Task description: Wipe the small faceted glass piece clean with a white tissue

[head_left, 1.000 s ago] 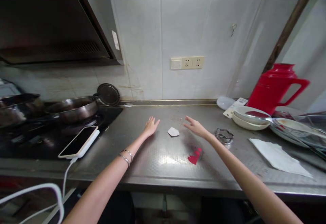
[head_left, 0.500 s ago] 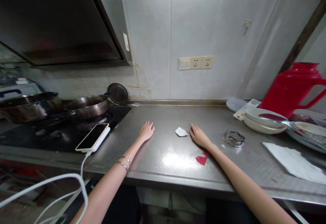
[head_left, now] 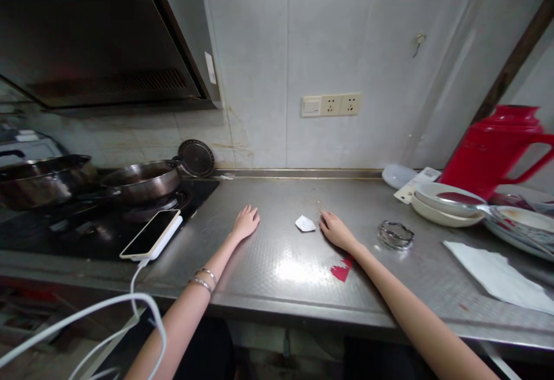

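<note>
My left hand (head_left: 246, 222) lies palm down on the steel countertop (head_left: 268, 264), its fingers stretched out and holding nothing. Farther right, my right hand (head_left: 336, 231) also rests flat on the steel, fingers extended, with nothing in it. A small white scrap (head_left: 305, 224), perhaps paper, sits just left of my right fingertips, apart from them. Below my right wrist is a torn red piece (head_left: 340, 271), partly beside the forearm. A coiled metal wire scrubber (head_left: 396, 235) stands to the right of that wrist. Both palms are hidden.
On the left, a phone (head_left: 151, 234) with a white cable lies by the stove (head_left: 99, 218), which bears two pans (head_left: 142, 181). At right are stacked bowls (head_left: 448, 210), plates, a red thermos jug (head_left: 493, 152) and a white paper sheet (head_left: 497, 276). A range hood (head_left: 108, 34) hangs at upper left.
The whole view has shifted slightly, so things appear a little farther left. Both hands stay flat in the same places on the countertop.
</note>
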Available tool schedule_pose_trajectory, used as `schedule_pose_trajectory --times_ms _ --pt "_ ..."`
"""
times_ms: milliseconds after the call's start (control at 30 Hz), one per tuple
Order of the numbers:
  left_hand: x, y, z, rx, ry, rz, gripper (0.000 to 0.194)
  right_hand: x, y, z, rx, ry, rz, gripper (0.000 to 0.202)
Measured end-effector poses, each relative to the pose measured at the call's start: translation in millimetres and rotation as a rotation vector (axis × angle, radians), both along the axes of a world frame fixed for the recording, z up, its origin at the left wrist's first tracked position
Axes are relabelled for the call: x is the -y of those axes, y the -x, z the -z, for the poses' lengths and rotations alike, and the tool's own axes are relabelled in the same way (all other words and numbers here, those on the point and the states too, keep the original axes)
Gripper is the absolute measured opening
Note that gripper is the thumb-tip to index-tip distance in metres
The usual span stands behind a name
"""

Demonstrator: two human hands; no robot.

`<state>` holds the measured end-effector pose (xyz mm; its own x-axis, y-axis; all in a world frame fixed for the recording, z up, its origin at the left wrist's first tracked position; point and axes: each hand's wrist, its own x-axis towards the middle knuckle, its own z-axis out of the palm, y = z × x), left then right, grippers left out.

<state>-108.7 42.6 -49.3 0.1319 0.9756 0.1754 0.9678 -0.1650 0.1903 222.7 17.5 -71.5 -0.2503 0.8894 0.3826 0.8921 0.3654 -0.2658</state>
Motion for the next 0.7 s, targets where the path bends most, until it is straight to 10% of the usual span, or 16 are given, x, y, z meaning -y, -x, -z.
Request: schedule_pose_trajectory --times_ms 467,700 --pt "0.7 -5.6 -6.0 0.096 -0.016 -0.056 0.055 10.3 -6.4 -19.2 -0.069 -0.039 -0.026 0.053" --pt "-1.6 -61.6 -31.3 0.186 -0.058 0.067 0.056 62.3 -95.8 -70.9 -0.393 -0.168 0.047 0.054"
